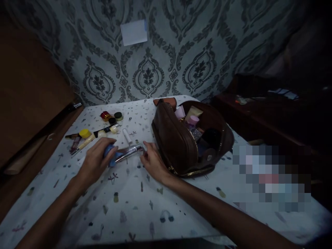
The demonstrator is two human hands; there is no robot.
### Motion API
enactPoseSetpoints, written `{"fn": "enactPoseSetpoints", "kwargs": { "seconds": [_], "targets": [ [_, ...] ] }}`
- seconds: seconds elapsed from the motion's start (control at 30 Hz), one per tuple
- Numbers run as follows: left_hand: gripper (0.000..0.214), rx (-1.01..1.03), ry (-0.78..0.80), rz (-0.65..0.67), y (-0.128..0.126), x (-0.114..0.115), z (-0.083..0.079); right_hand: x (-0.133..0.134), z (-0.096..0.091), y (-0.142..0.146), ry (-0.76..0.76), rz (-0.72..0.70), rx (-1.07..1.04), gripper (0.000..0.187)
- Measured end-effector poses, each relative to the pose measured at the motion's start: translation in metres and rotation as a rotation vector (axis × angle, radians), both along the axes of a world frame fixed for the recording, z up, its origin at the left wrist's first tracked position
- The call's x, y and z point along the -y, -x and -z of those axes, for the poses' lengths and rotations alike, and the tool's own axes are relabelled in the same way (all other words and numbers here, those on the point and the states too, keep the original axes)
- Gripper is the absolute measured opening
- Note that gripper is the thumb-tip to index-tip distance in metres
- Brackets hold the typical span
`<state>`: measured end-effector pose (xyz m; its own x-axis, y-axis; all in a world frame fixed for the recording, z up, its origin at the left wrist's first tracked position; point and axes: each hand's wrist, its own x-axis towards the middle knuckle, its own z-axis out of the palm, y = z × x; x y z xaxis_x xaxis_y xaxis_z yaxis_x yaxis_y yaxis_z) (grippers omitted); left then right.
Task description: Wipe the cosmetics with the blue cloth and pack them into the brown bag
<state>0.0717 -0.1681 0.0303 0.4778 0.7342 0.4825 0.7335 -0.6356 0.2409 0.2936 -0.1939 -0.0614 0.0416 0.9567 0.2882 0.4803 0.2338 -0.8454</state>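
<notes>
My left hand (pixel 95 157) is closed around a crumpled blue cloth or wipe (pixel 113 155), pressed at the left end of a shiny silver tube (pixel 129 153). The fingers of my right hand (pixel 153 159) pinch the tube's other end. It is slim and cylindrical, held level just above the table; its exact kind does not show. A white capped tube (pixel 127 136) lies just beyond it. Close to my right hand stands an open brown makeup bag (pixel 172 138). Inside it are a pink-capped bottle (pixel 193 120), a beige tube (pixel 194 112) and other cosmetics.
On the table's left lie makeup brushes (pixel 86 142), a yellow-lidded jar (pixel 84 133), and small dark-lidded pots (pixel 118 116). An orange-brown item (pixel 166 101) sits behind the bag. A patterned cloth (pixel 124 200) covers the table. A blurred-out patch is at the right.
</notes>
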Motion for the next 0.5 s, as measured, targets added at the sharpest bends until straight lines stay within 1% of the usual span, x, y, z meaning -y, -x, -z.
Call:
{"fn": "enactPoseSetpoints", "kwargs": {
  "seconds": [0.07, 0.13, 0.2, 0.27, 0.33, 0.4, 0.43, 0.5],
  "targets": [
    [0.034, 0.042, -0.020, 0.078, -0.033, -0.005, 0.009, -0.006, 0.000, 0.002, 0.006, -0.023, 0.027, 0.049],
    [0.039, -0.016, -0.039, 0.146, -0.057, -0.012, 0.027, -0.008, -0.001, 0.004, 0.020, -0.037, 0.035, 0.043],
    [0.042, -0.124, -0.120, 0.176, -0.070, -0.020, 0.050, -0.006, -0.004, 0.005, 0.043, -0.039, 0.036, 0.043],
    [0.040, -0.212, -0.163, 0.171, -0.074, -0.027, 0.068, -0.004, -0.006, 0.005, 0.053, -0.040, 0.044, 0.042],
    [0.039, -0.261, -0.178, 0.186, -0.071, -0.033, 0.077, -0.002, -0.009, 0.004, 0.054, -0.032, 0.065, 0.039],
    [0.038, -0.262, -0.180, 0.183, -0.067, -0.037, 0.080, 0.000, -0.011, 0.002, 0.064, -0.021, 0.078, 0.039],
    [0.038, -0.245, -0.177, 0.203, -0.065, -0.038, 0.079, 0.001, -0.012, 0.001, 0.070, -0.014, 0.076, 0.038],
    [0.033, -0.209, -0.146, 0.184, -0.061, -0.039, 0.079, 0.003, -0.015, -0.001, 0.079, -0.024, 0.078, 0.038]
  ]
}}
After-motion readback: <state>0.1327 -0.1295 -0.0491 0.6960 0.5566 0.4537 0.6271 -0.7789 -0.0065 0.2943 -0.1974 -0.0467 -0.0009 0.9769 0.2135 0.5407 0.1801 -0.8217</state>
